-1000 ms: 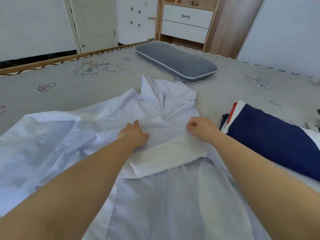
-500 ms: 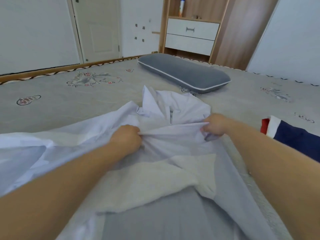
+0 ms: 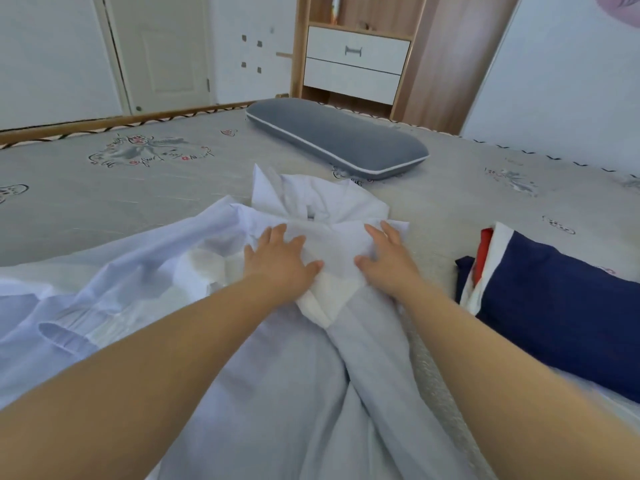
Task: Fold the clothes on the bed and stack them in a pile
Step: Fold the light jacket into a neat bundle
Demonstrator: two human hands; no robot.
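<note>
A pale shirt (image 3: 277, 375) lies spread on the bed (image 3: 104, 209). Both hands press flat on it near its collar, left hand (image 3: 280, 261) and right hand (image 3: 388, 261), fingers spread, gripping nothing. Right of the shirt sits a folded navy garment (image 3: 561, 306); beyond it, a grey pillow (image 3: 339, 140).

The bed (image 3: 145, 202) carries a grey patterned cover. Directly on it lie a pale blue shirt (image 3: 287, 382) at centre, a grey pillow (image 3: 339, 142) at the far side, and a folded navy garment (image 3: 561, 306) at right.
</note>
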